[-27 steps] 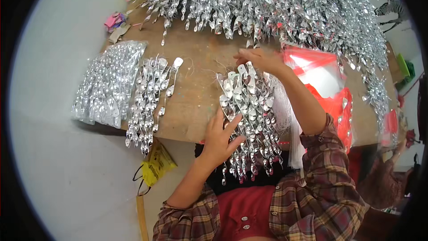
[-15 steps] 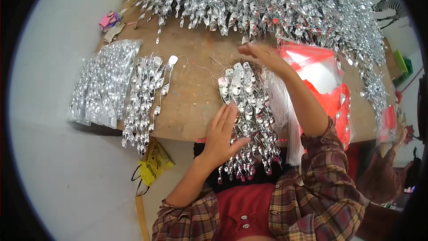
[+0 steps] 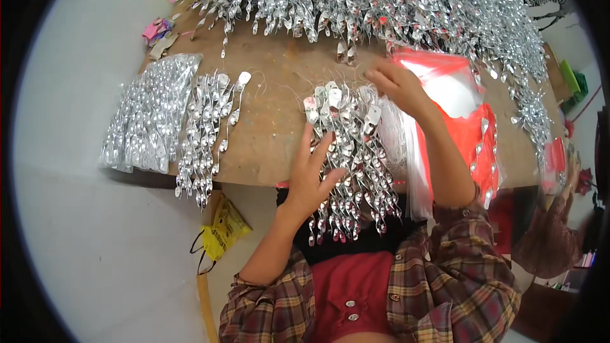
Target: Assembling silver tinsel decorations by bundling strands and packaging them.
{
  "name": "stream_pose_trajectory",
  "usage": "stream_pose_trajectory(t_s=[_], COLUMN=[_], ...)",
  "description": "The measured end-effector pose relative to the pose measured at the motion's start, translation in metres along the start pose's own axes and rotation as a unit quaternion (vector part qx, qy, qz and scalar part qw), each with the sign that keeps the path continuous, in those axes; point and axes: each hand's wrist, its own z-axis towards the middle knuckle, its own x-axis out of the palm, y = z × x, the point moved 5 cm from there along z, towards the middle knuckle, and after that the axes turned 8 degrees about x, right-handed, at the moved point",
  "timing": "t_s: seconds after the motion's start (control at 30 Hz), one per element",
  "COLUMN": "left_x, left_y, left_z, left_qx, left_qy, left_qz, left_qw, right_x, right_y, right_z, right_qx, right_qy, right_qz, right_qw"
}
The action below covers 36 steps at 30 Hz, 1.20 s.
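A bunch of silver twisted foil strands (image 3: pixel 352 146) lies in front of me, its rounded tab ends toward the far side and its lower ends hanging past the table edge. My left hand (image 3: pixel 309 174) rests on the left side of this bunch, fingers spread. Above the bunch's upper right, my right hand (image 3: pixel 403 89) is in the air, slightly blurred, fingers stretched out to the left with nothing visible in them. Fine clear threads (image 3: pixel 391 124) lie below it. A second, smaller bunch of foil strands (image 3: pixel 200 133) lies to the left.
A large heap of silver strands (image 3: pixel 356 0) covers the table's (image 3: pixel 260 121) far side. A filled clear bag (image 3: pixel 149 114) sits at left, red-and-clear plastic bags (image 3: pixel 448 95) at right. A yellow bag (image 3: pixel 222 232) hangs below the edge. Another person's arm (image 3: pixel 553 222) shows at far right.
My right hand has moved right and back from the heap's front edge. A foil tab now shows at the upper right of the bunch. My left hand remains on the strands, fingers spread wider.
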Motion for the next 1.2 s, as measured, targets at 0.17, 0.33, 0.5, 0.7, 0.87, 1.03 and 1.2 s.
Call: stream_pose_trajectory(t_s=[0.17,0.33,0.5,0.7,0.87,1.03,1.2], left_x=[0.004,0.010,0.008,0.004,0.012,0.016,0.015], left_y=[0.008,0.004,0.009,0.004,-0.002,-0.003,0.001], left_z=[-0.004,0.000,-0.004,-0.012,-0.014,-0.011,-0.001], left_qx=[-0.016,-0.011,0.000,0.000,0.009,-0.003,0.028], left_qy=[0.006,0.020,-0.017,-0.038,-0.045,-0.061,-0.007], left_qz=[-0.031,-0.031,-0.021,-0.019,-0.031,-0.051,-0.016], left_qw=[0.999,0.999,1.000,0.999,0.998,0.997,0.999], right_x=[0.026,0.045,0.013,0.061,0.106,0.115,0.110], right_y=[-0.005,0.007,0.016,-0.033,0.008,0.026,0.013], right_z=[-0.039,-0.004,-0.062,-0.198,-0.223,-0.220,-0.211], right_qx=[0.026,-0.041,-0.115,0.002,-0.033,-0.108,-0.095], right_qy=[0.078,-0.025,-0.222,-0.113,-0.114,-0.149,-0.105], right_qz=[0.188,0.216,0.086,0.018,0.015,-0.026,0.031], right_qw=[0.979,0.975,0.964,0.993,0.993,0.983,0.989])
